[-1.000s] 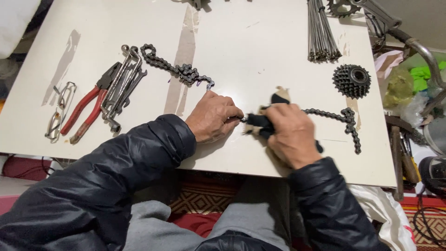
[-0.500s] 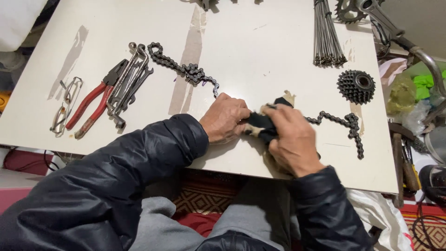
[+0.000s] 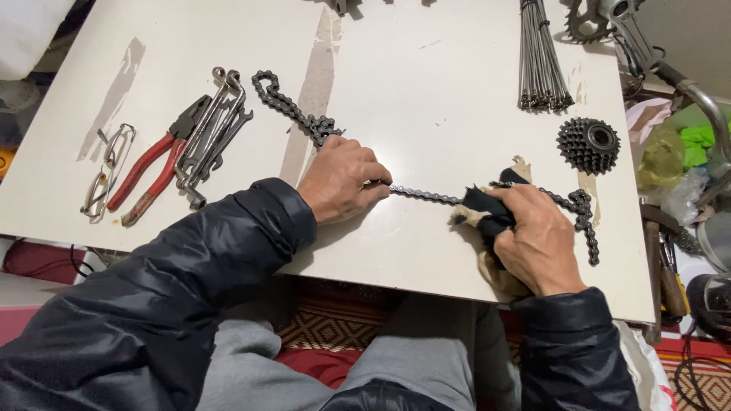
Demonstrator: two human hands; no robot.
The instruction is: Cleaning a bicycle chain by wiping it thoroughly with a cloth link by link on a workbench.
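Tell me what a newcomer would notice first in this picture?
First, the dark chain stretched across the white table between two hands: the left hand pins it down, while the right hand wraps a dirty rag around it. Next, the red pliers beside the wrenches at the left, and the toothed cog set at the right.

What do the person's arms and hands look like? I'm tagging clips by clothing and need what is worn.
Both arms are in long sleeves of a black, slightly shiny padded jacket, creased, with plain cuffs ending at the wrists. The left hand and right hand are bare: no gloves, and no rings or watch visible. No markings show on the sleeves.
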